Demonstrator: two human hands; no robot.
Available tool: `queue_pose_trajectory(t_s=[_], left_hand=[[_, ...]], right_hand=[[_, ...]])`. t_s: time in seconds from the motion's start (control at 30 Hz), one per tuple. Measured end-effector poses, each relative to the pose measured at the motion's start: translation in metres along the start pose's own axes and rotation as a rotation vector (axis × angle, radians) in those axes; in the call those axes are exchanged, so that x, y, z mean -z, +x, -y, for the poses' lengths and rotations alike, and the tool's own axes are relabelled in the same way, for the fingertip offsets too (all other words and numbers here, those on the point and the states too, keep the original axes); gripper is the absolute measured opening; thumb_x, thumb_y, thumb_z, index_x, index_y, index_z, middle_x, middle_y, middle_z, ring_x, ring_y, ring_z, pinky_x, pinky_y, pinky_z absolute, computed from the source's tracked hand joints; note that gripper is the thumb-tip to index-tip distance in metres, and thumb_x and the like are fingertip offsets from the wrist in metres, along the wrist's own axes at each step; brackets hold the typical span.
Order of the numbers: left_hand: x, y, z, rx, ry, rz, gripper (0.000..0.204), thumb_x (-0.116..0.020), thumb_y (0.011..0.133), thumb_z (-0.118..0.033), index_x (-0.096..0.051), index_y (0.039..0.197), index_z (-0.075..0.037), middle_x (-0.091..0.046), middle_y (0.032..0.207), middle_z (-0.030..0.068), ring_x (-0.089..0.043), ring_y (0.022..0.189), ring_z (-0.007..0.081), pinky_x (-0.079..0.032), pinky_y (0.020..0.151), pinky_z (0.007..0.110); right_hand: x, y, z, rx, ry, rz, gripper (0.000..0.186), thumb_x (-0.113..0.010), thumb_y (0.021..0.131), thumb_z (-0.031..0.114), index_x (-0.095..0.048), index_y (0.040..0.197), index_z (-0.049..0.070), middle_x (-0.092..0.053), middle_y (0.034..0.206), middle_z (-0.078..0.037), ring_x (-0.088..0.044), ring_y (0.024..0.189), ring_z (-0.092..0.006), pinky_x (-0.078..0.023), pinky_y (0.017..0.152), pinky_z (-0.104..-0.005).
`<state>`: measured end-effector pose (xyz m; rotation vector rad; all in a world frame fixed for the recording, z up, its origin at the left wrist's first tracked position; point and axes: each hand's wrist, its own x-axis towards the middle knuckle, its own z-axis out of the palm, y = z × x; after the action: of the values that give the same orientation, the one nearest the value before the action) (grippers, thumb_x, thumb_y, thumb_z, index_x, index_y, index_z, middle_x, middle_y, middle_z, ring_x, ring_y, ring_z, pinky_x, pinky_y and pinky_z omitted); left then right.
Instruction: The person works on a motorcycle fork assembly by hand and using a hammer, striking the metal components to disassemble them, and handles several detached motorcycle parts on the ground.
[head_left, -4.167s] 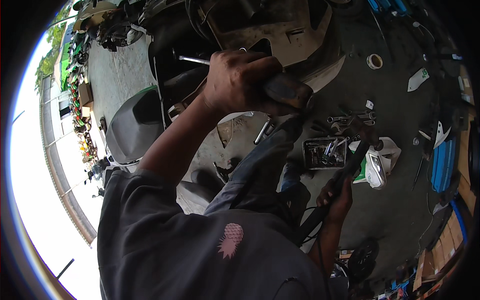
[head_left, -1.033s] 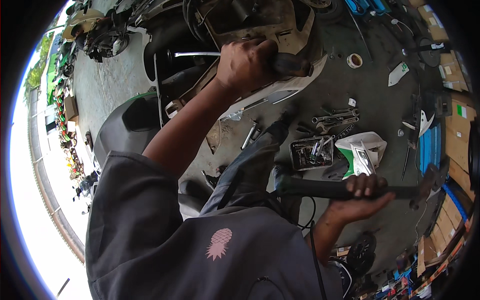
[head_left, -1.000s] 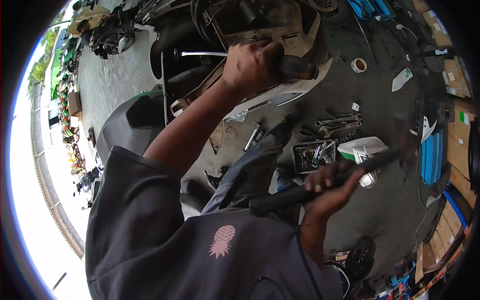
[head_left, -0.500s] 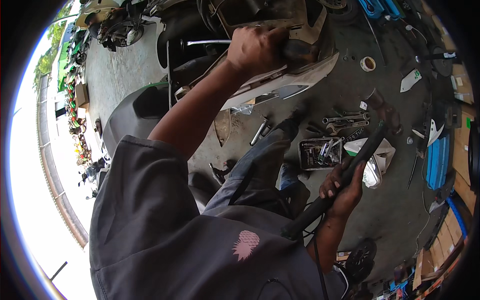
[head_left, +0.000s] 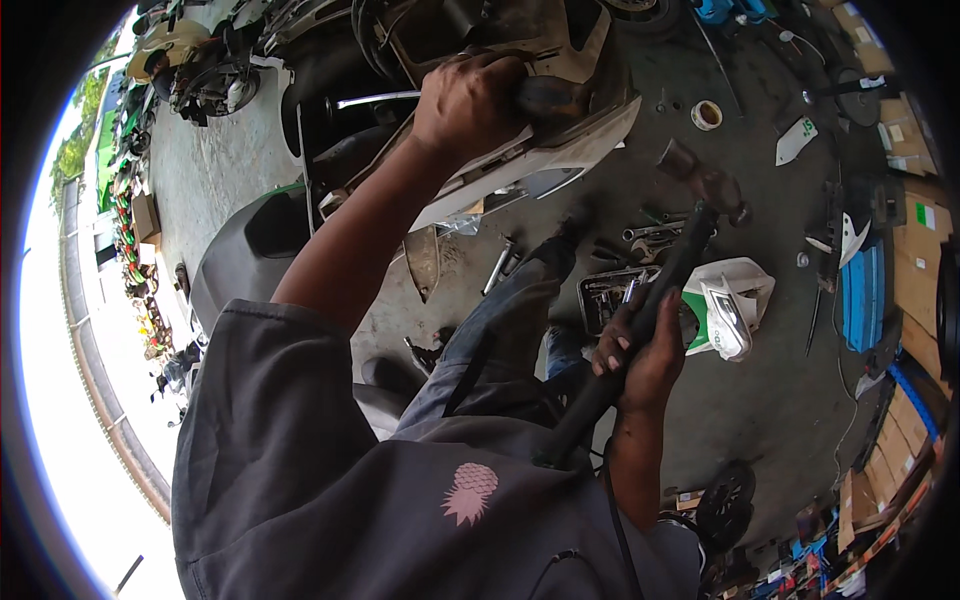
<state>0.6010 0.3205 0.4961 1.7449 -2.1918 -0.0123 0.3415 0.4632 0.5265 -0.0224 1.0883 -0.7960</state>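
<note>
My left hand is closed around a tool at the vehicle body. Its shiny metal shaft sticks out left of my fist, and a dark, rounded, handle-like end shows to the right. Most of the grip is hidden by my fingers. The shaft lies over the worn plastic bodywork of what looks like a scooter. My right hand wraps around the dark handle of a hammer, held slanting with its rusty brown head up and right, apart from the bodywork.
A tool tray with several sockets lies on the floor beside loose wrenches. White-and-green plastic panels rest right of it. Further right are a tape roll, a blue case and cartons. A black seat stands left.
The view has shifted, moving the scene left. My right hand has brought the hammer left and upward, with its head nearer the bodywork. My left hand keeps its hold.
</note>
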Motion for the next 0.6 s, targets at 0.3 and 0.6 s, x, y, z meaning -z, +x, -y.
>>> queue_pose_trajectory(t_s=[0.3,0.6], left_hand=[[0.007,0.007,-0.011,-0.034,0.000,0.029,0.049,-0.080,0.062,-0.043,-0.068,0.092,-0.007,-0.066,0.104,0.0119,-0.065,0.092,0.0283,-0.053,0.077,0.038],[0.019,0.016,0.013,0.105,0.093,0.102,0.053,-0.079,0.060,-0.047,-0.067,0.095,-0.010,-0.068,0.089,0.0091,-0.067,0.080,0.0262,-0.054,0.070,0.037]], right_hand=[[0.015,-0.010,0.043,0.326,0.072,-0.055,0.043,-0.033,0.096,0.051,-0.047,0.097,0.011,-0.038,0.057,-0.001,-0.039,0.039,-0.0130,-0.038,0.039,-0.0282],[-0.039,0.021,-0.013,-0.070,-0.194,0.238,0.040,-0.044,0.095,0.046,-0.045,0.085,0.008,-0.042,0.056,0.000,-0.040,0.039,-0.0118,-0.037,0.039,-0.0262]])
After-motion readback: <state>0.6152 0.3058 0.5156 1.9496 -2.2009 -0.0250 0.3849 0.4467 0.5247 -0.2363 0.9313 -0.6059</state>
